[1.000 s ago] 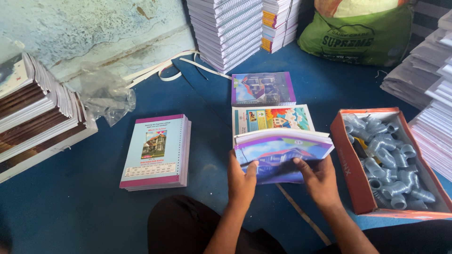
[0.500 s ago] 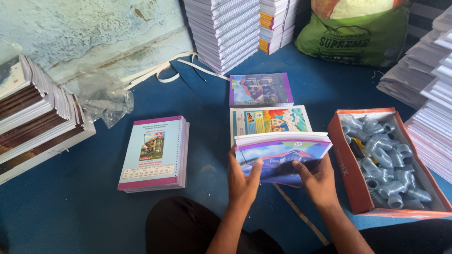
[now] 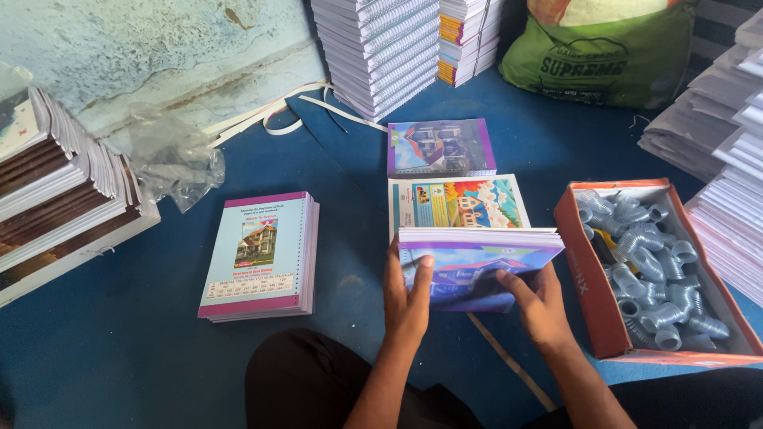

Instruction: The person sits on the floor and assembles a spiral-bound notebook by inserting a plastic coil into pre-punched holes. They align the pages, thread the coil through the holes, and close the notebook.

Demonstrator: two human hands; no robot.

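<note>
I hold a thick stack of notebooks (image 3: 477, 262) with a purple house cover in my left hand (image 3: 407, 298) and right hand (image 3: 540, 306), low over the blue floor (image 3: 119, 349) beside a box of plastic coils (image 3: 652, 262).

A thick notebook stack (image 3: 477, 262) with a glossy purple-and-blue house cover stood tilted on the blue floor (image 3: 119, 349), its white page edges facing up, its near cover facing the person, just before two flat notebooks.

orange-red open carton (image 3: 584, 274) just right of the gripped booklets | green printed sack (image 3: 612, 56) far beyond, upper right | clear crumpled plastic wrap (image 3: 171, 163) far left
</note>
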